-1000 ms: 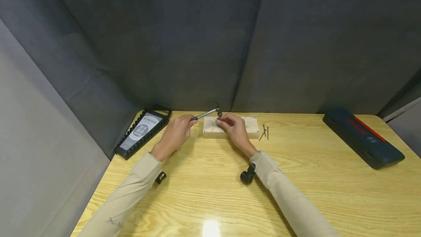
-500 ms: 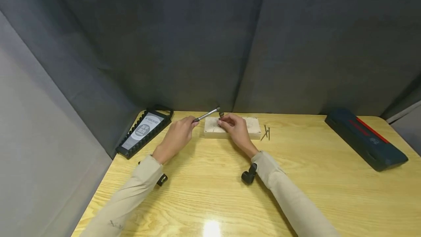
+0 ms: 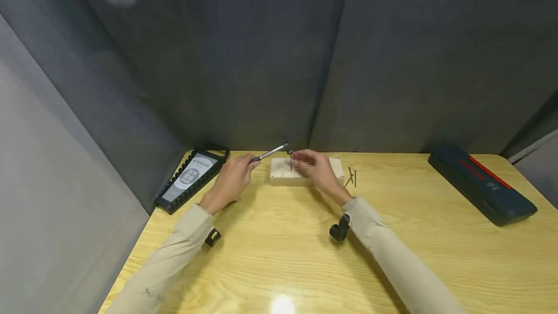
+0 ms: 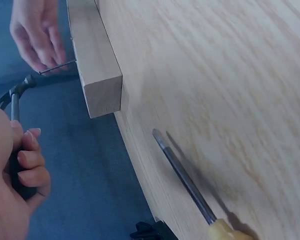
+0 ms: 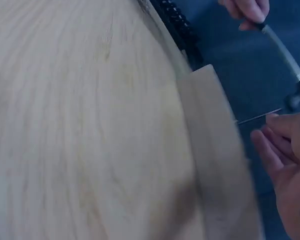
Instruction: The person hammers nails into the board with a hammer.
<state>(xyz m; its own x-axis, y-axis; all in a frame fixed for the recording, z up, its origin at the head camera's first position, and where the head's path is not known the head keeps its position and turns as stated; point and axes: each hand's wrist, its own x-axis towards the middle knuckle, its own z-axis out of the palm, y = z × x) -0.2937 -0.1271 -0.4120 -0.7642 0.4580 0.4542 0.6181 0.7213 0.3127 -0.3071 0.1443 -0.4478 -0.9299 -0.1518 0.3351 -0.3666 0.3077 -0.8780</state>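
My left hand (image 3: pixel 234 177) grips the dark handle of a hammer (image 3: pixel 272 152), its head held close to the top of a nail. That nail (image 3: pixel 291 163) stands upright in a pale wooden block (image 3: pixel 279 176) near the table's back edge. Beside the nail is my right hand (image 3: pixel 317 171), fingers loosely bent and no longer closed round it; whether a fingertip still brushes the shaft is unclear. In the left wrist view, the nail (image 4: pixel 57 68) shows along its whole length in front of the right fingers. The right wrist view shows the nail (image 5: pixel 257 117) near the thumb.
Several loose nails (image 3: pixel 351 177) lie right of the block. A screwdriver (image 4: pixel 190 185) rests on the table near the left forearm. A black tool rack (image 3: pixel 192 178) stands at left, a dark blue case (image 3: pixel 481 183) at right. A grey curtain (image 3: pixel 261 62) hangs behind.
The right fingers, which pinched the nail earlier, have parted from it and shifted slightly right, leaving it standing in the block. The left hand and hammer have moved slightly left.
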